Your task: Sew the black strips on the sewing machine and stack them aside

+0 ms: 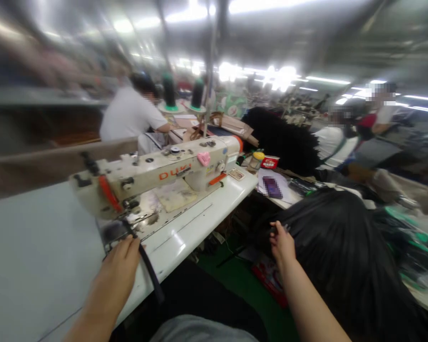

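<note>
A black fabric strip (150,270) runs from under the head of a white sewing machine (174,171) and hangs down past the table's front edge. My left hand (119,266) lies at the needle area with its fingers closed on this strip. To the right, away from the machine, my right hand (282,244) is lifted beside a large heap of black fabric (335,237). Its fingers are curled, and a small dark thing shows at the fingertips, too blurred to name.
The white sewing table (32,247) spreads to the left. Past the machine stand thread cones (169,92), a yellow-lidded jar (257,159), a red box (270,162) and a phone (272,187). A person in a white shirt (128,114) sits behind; other people are at the right.
</note>
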Available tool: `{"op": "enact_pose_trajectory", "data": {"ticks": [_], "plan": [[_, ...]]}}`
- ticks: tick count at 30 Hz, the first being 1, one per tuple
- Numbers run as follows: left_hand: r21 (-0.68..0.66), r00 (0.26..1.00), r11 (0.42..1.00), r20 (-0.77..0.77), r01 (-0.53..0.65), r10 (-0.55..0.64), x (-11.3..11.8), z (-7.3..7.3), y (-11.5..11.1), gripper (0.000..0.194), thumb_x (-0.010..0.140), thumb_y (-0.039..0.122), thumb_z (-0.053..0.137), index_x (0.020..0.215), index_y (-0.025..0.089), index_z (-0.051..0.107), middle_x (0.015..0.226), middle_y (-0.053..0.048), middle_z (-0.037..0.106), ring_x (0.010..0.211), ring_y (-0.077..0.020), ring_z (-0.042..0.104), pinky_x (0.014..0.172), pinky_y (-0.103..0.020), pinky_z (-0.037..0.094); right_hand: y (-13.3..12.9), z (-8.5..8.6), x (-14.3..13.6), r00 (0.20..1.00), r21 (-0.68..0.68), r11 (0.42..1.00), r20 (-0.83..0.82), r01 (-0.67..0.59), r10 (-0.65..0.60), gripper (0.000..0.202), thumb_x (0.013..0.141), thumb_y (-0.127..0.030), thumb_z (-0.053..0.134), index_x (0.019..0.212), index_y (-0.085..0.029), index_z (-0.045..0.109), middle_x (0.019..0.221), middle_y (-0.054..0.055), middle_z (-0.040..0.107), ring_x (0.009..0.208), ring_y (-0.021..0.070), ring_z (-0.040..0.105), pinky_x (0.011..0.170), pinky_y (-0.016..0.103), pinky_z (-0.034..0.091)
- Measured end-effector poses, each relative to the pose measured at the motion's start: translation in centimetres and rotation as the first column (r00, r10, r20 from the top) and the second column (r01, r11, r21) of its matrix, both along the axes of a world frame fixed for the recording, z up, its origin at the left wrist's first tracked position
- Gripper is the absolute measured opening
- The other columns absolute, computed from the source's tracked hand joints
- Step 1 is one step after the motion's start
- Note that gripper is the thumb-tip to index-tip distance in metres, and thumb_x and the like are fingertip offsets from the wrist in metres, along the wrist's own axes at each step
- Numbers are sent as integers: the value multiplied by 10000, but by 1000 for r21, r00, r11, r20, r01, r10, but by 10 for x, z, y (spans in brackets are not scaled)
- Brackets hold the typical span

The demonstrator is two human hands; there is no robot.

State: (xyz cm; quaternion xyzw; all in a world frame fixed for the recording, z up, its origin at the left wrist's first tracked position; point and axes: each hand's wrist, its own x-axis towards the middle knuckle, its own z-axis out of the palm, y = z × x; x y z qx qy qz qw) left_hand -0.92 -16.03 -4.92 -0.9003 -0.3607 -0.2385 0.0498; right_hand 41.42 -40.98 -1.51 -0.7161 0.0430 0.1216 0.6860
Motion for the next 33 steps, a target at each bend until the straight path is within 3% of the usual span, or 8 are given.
{"op": "enact_pose_trajectory", "data": {"ticks": [4, 7, 12, 16, 21, 27, 30, 33], "plan": [[37, 991, 997, -112, -64, 68, 9, 20, -12, 388, 938, 62, 429, 1250, 122, 653, 1339, -173, 643, 1233, -303, 625, 1103, -431, 496, 14, -17, -25, 985, -50, 985, -51, -166, 163, 601, 523, -608, 851, 866, -136, 709, 493, -52, 521, 366, 51, 315, 373, 196, 156], [6, 983, 995, -154, -99, 99, 15, 31, -15, 388, 944, 41, 442, 1271, 113, 640, 1335, -171, 644, 1251, -294, 618, 1120, -426, 487, 15, -35, -44, 886, -181, 878, -239, -443, 398, 558, 410, -446, 910, 841, -131, 747, 607, 34, 650, 424, 106, 454, 375, 213, 220], [-62, 987, 995, -141, -84, 74, 18, 42, -17, 392, 941, 11, 432, 1279, 91, 612, 1325, -182, 638, 1264, -280, 617, 1149, -438, 467, 19, -17, -24, 978, -271, 945, -149, -183, 147, 495, 535, -488, 784, 908, -170, 719, 661, 45, 639, 464, 154, 514, 377, 241, 296], [-105, 992, 992, -111, -69, 57, 18, 45, -17, 374, 943, 8, 431, 1259, 101, 609, 1303, -181, 641, 1277, -277, 609, 1161, -450, 450, 30, 4, -30, 956, -403, 879, 28, -255, 290, 535, 688, -602, 665, 991, -166, 733, 829, 117, 714, 597, 223, 634, 419, 282, 389], [-110, 993, 992, -101, -64, 53, 19, 47, -17, 370, 935, -10, 431, 1240, 91, 614, 1297, -181, 639, 1254, -269, 618, 1171, -434, 431, 50, 15, -61, 839, -537, 744, 114, -399, 532, 553, 687, -640, 675, 961, -167, 762, 781, 107, 748, 713, 285, 693, 545, 329, 505], [-110, 996, 990, -44, -84, 80, 23, 46, -17, 210, 1011, 153, 483, 1156, 125, 633, 1235, -157, 650, 1226, -257, 622, 1141, -418, 456, 84, 34, -84, 550, -573, 568, 230, -591, 803, 515, 637, -720, 705, 720, -211, 718, 694, 83, 736, 647, 249, 694, 633, 307, 567], [-108, 996, 990, -19, -90, 88, 24, 45, -17, 194, 1019, 187, 490, 1125, 128, 642, 1218, -161, 656, 1218, -256, 626, 1123, -423, 473, 93, 34, -100, 393, -528, 451, 225, -720, 892, 545, 691, -751, 703, 775, -212, 706, 704, 57, 727, 542, 193, 645, 562, 278, 548], [-104, 996, 991, -21, -83, 81, 23, 44, -18, 259, 981, 66, 462, 1154, 122, 648, 1243, -160, 662, 1236, -247, 624, 1141, -415, 459, 98, 28, -118, 281, -504, 351, 211, -789, 936, 531, 769, -708, 705, 946, -207, 709, 642, 11, 679, 481, 159, 583, 487, 254, 497]]}}
